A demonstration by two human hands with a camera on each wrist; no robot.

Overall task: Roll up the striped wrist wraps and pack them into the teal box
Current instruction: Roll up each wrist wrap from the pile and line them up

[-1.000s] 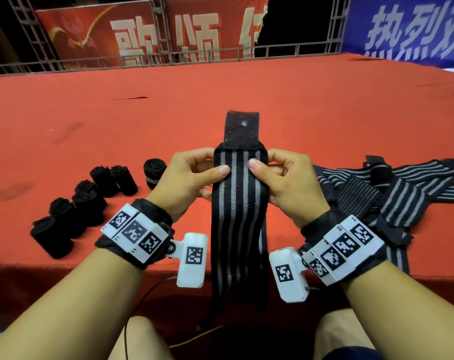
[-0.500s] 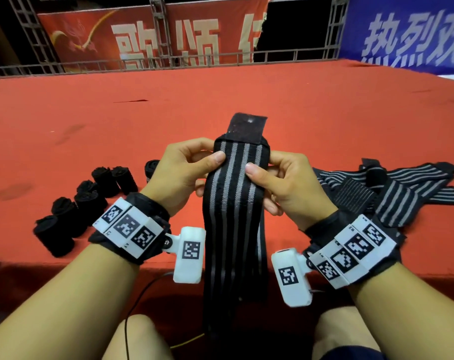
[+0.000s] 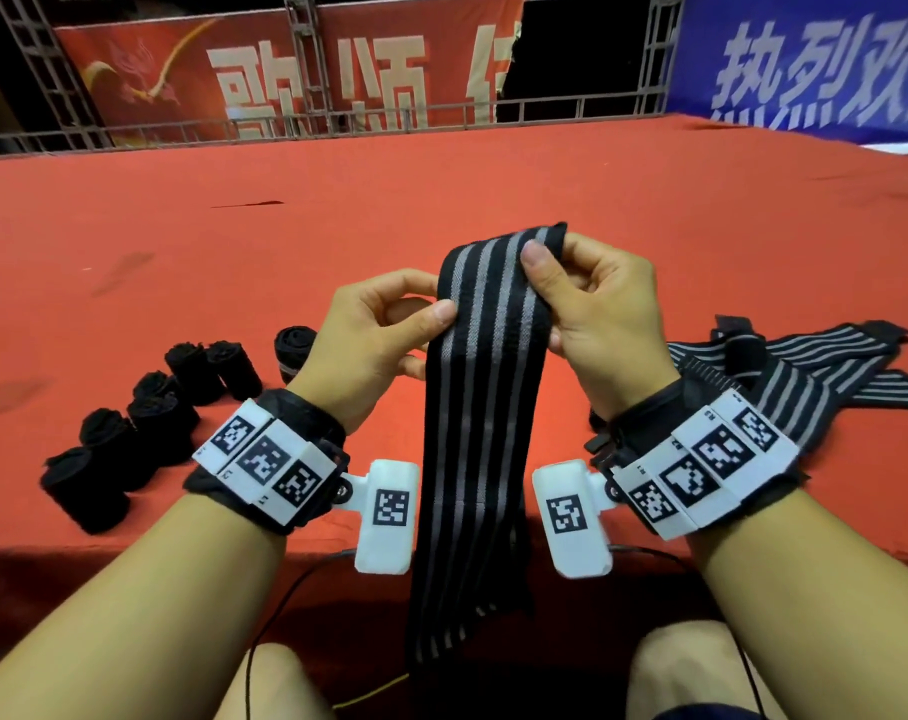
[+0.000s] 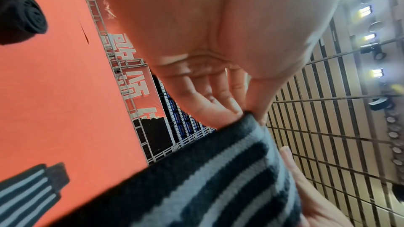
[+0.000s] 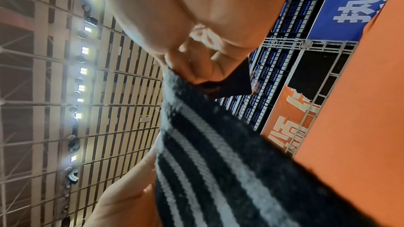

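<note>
Pinching the striped wrist wrap point(image 3: 485, 387): left hand point(image 3: 374, 345) its side edge, right hand point(image 3: 602, 309) its top

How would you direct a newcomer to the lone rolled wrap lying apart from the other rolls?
Start on the red carpet, left side, where rolled black wraps cluster. Look just beyond the left hand: one roll lies on its side, alone, nearest the hand.

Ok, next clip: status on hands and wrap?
Left hand and right hand both pinch the wrap near its top; rest hangs unrolled. Finished rolls left, loose wraps right. Box not in view.
</note>
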